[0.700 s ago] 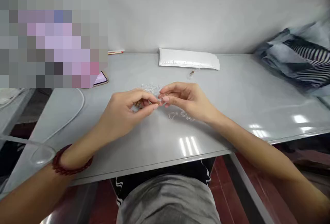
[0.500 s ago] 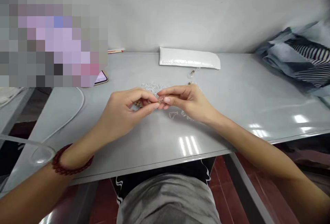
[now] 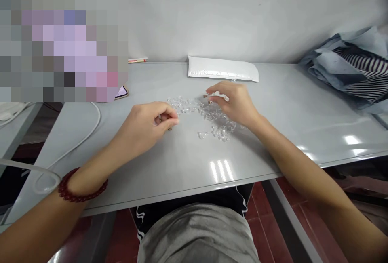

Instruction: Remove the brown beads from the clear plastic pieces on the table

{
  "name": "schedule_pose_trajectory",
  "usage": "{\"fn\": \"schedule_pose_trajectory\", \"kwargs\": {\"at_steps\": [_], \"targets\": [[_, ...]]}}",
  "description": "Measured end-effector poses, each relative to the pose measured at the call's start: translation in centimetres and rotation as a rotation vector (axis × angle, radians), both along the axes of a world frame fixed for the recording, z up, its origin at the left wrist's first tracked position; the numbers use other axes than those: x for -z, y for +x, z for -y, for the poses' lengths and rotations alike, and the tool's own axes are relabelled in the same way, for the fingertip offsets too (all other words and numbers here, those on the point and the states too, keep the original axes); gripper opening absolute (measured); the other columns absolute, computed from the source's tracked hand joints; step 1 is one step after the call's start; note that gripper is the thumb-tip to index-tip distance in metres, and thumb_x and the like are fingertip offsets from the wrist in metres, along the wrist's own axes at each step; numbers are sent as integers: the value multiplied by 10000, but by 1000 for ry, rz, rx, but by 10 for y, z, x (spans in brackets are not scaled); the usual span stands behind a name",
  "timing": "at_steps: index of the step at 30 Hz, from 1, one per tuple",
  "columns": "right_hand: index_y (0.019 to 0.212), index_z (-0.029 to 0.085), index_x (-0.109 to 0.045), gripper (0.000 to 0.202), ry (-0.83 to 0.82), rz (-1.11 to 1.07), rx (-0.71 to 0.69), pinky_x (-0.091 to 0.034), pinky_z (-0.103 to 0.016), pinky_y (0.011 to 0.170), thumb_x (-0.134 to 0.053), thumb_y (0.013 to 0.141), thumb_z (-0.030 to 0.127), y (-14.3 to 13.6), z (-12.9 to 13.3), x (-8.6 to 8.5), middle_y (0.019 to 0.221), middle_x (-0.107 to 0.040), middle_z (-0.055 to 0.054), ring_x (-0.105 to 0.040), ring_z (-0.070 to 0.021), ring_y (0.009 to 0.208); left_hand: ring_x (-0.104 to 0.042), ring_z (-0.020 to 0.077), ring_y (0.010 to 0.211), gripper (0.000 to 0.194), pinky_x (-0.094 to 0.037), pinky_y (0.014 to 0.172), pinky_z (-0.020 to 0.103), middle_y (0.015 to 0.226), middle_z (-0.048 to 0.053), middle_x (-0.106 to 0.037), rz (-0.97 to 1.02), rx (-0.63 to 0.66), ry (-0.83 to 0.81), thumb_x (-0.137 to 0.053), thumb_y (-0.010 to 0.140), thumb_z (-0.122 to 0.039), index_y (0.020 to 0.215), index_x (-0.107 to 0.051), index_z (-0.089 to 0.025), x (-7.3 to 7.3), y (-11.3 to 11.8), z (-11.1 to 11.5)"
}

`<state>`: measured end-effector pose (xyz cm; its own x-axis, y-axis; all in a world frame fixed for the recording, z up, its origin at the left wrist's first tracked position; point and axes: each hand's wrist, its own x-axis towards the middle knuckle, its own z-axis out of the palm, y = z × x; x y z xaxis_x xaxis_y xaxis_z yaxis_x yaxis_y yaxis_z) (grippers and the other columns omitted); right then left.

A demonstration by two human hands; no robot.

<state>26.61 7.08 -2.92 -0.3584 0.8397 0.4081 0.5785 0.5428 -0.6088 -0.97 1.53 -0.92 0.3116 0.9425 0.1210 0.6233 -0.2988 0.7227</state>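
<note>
Here the left hand [image 3: 145, 123] fingers pinch a small piece; right hand [image 3: 235, 103] fingers pinch another above the clear pieces [image 3: 209, 115], which could scatter across the surface [image 3: 188, 162] if nudged.

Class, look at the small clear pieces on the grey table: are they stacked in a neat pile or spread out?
Spread out: the clear pieces lie scattered flat between both hands.

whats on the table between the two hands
In the head view, a scatter of small clear plastic pieces lies on the grey table between the left hand and right hand.
</note>
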Motion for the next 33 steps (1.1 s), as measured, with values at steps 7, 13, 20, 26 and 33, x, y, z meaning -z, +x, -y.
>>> {"fn": "schedule_pose_trajectory", "kwargs": {"at_steps": [7,13,20,26,33], "targets": [[1050,209,-821,177,43,273,-6,-526,-495,917,-669,958,210,24,-15,1,1067,-804,-108,-696,-313,1040,-713,277,925,211,-566,830,414,955,60,-800,-245,41,94,-589,903,-306,915,-794,-255,8,-7,-7],[1104,159,-821,226,-14,381,-253,-499,-441,882,-624,1005,208,2,8,-8,1032,-733,-139,-623,-291,986,-716,292,940,268,-584,858,435,1018,85,-740,-395,24,79,-612,930,-331,1058,-825,-231,11,2,-4],[1071,107,-784,232,-37,513,-246,-454,-390,816,-567,1039,185,-7,16,-7,1021,-687,-154,-576,-265,945,-725,285,961,282,-585,890,430,1057,94,-751,-442,1,61,-586,945,-302,1094,-805,-207,11,6,-4],[1073,117,-786,240,-48,492,-159,-462,-398,826,-555,1044,176,2,16,-15,988,-697,-145,-614,-269,935,-727,276,924,268,-580,836,416,1027,90,-753,-438,15,77,-550,950,-296,1027,-792,-210,15,5,-6],[930,172,-758,231,-138,462,-200,-438,-345,694,-542,1009,145,8,14,-11,950,-658,-89,-562,-172,732,-724,262,895,183,-557,764,376,972,68,-777,-368,70,153,-548,934,-265,876,-720,-240,17,0,-6]]}}
